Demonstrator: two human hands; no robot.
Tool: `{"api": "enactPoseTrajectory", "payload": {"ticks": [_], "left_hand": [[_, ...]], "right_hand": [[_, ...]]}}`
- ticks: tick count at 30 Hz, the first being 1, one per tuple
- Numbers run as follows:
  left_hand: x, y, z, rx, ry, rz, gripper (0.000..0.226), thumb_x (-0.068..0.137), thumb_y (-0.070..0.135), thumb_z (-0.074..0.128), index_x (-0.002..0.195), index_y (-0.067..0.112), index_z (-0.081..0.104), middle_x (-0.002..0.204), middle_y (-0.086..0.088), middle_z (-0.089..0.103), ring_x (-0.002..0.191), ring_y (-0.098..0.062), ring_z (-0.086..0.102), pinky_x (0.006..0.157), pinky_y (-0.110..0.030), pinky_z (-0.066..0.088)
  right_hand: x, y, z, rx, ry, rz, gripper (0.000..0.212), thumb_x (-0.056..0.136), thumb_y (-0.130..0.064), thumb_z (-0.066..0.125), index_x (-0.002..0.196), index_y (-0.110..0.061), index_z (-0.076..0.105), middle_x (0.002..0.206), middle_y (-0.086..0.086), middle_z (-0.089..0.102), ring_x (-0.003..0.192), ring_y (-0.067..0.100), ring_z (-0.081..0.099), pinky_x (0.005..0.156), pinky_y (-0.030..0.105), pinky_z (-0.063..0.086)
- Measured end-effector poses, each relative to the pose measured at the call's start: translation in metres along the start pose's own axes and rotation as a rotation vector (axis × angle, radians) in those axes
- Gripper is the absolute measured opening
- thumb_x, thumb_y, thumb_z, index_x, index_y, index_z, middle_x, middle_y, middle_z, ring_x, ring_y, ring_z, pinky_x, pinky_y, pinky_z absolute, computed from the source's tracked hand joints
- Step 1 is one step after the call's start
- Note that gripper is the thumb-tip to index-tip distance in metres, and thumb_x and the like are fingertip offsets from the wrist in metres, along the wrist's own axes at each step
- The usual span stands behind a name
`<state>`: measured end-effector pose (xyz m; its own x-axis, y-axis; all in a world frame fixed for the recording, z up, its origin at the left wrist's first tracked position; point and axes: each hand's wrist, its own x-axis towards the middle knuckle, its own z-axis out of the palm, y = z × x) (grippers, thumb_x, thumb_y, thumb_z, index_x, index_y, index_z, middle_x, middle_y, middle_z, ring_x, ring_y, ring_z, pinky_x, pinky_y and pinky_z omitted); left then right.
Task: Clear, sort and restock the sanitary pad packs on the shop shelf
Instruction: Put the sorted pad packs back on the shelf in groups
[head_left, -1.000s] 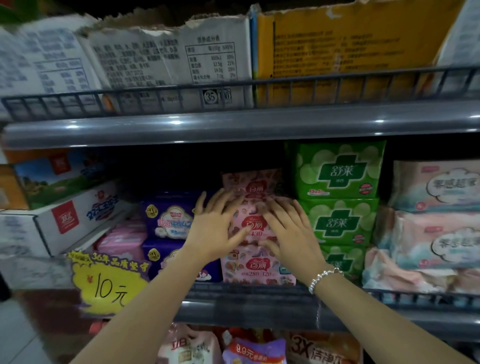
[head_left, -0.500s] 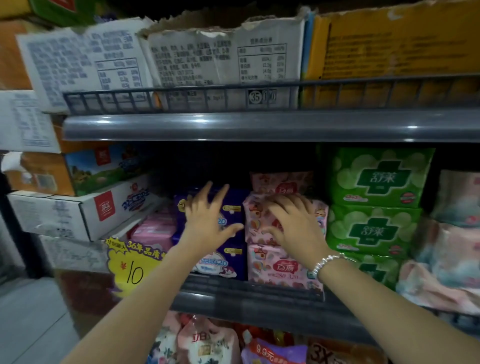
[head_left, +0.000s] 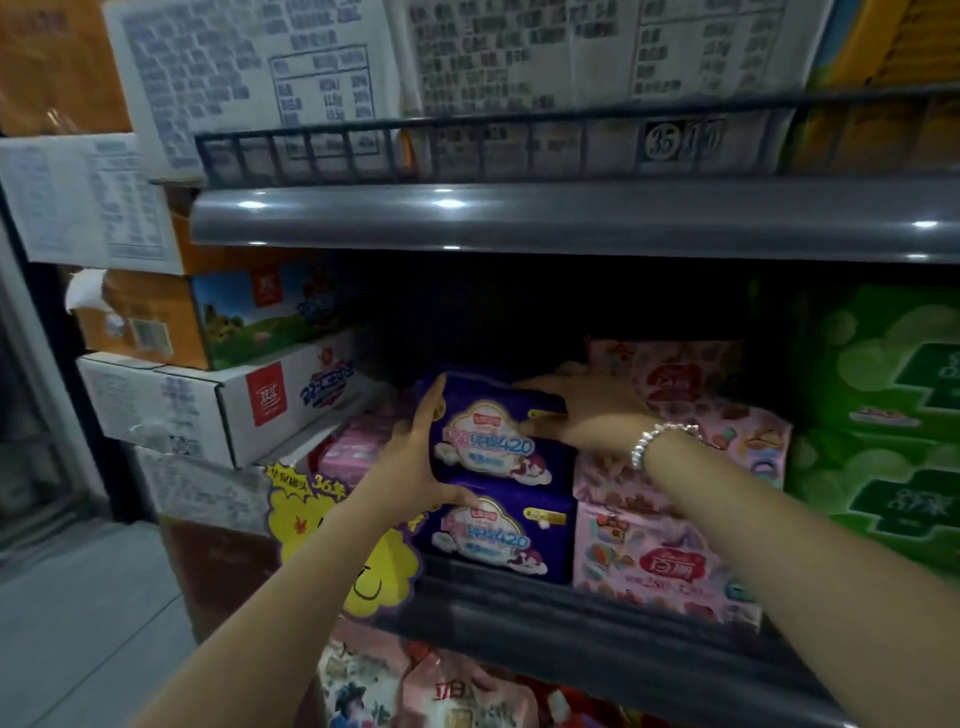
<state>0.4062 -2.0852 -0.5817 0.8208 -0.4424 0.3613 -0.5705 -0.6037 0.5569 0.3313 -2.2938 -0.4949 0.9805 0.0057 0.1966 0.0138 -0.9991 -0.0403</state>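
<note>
Both hands on top purple pack (head_left: 493, 431), which sits on a 2nd purple pack (head_left: 498, 535) at front of mid shelf (head_left: 571, 623). L hand (head_left: 415, 462) grasps top pack's left end: fingers up along the side, thumb under the bottom edge, between the 2 packs. R hand (head_left: 587, 410) grips its right end, fingers curled over top right corner and front edge; bead bracelet (head_left: 660, 441) on wrist. Top pack tilted a bit, left end higher. Just right of purple stack: pink packs (head_left: 654, 561) stacked, touching it; R forearm crosses in front of the upper ones. Further right, green packs (head_left: 883, 426) stacked, blurry. Left of purple stack: small pink packs (head_left: 353, 447), partly hidden by L hand. Yellow price tag (head_left: 374, 561) hangs off shelf edge, behind L forearm. Cartons (head_left: 228, 395) stacked at far left. Upper shelf (head_left: 519, 218) w/ wire rail holds printed boxes. Below mid shelf: bagged goods, unclear.
</note>
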Motion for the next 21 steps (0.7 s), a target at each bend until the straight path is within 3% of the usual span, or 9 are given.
{"api": "enactPoseTrajectory", "payload": {"ticks": [5,8,11,14,17,21], "left_hand": [[-0.006,0.002,-0.001,-0.038,0.092,0.011,0.130,0.054,0.035,0.093,0.130,0.067,-0.008,0.139,-0.014,0.032,0.129,-0.034,0.039,0.103,-0.043,0.039],[-0.004,0.004,-0.002,-0.012,0.088,0.001,0.131,0.055,0.037,0.092,0.131,0.065,-0.012,0.138,-0.014,0.031,0.128,-0.034,0.037,0.103,-0.043,0.038],[0.000,0.004,-0.004,0.014,0.091,-0.013,0.137,0.056,0.040,0.091,0.129,0.063,-0.022,0.147,-0.014,0.020,0.136,-0.034,0.028,0.108,-0.044,0.034],[0.008,0.005,-0.007,-0.076,0.005,-0.026,0.141,0.055,0.035,0.092,0.131,0.059,-0.024,0.158,-0.014,0.003,0.144,-0.031,0.022,0.108,-0.044,0.034],[0.014,0.006,-0.008,-0.108,-0.044,-0.021,0.146,0.053,0.031,0.094,0.137,0.053,-0.024,0.157,-0.016,0.016,0.139,-0.027,0.035,0.101,-0.036,0.041],[0.017,0.003,-0.003,-0.102,-0.048,-0.007,0.147,0.052,0.031,0.094,0.135,0.055,-0.024,0.153,-0.021,0.028,0.127,-0.030,0.050,0.087,-0.029,0.047]], "right_hand": [[-0.002,0.003,0.000,0.142,0.009,-0.022,0.052,0.088,-0.057,0.056,0.137,-0.047,0.044,0.142,0.000,0.041,0.130,0.023,0.039,0.106,0.035,0.035],[-0.003,0.002,-0.001,0.133,-0.013,-0.006,0.050,0.088,-0.057,0.054,0.137,-0.048,0.042,0.141,0.002,0.040,0.130,0.024,0.038,0.105,0.035,0.035],[-0.004,0.000,-0.004,0.119,-0.036,0.014,0.056,0.089,-0.059,0.053,0.141,-0.050,0.035,0.147,0.007,0.031,0.136,0.028,0.030,0.109,0.034,0.028],[-0.002,0.000,-0.011,0.173,-0.123,0.065,0.071,0.088,-0.063,0.049,0.148,-0.049,0.015,0.160,0.006,0.013,0.146,0.031,0.015,0.113,0.035,0.021],[0.001,-0.003,-0.015,0.146,-0.192,0.050,0.069,0.091,-0.064,0.043,0.151,-0.041,0.018,0.159,-0.002,0.025,0.143,0.023,0.028,0.104,0.024,0.028],[-0.002,0.000,-0.016,0.221,-0.142,0.074,0.059,0.093,-0.058,0.047,0.146,-0.037,0.033,0.145,-0.005,0.048,0.132,0.014,0.043,0.091,0.018,0.030]]}}
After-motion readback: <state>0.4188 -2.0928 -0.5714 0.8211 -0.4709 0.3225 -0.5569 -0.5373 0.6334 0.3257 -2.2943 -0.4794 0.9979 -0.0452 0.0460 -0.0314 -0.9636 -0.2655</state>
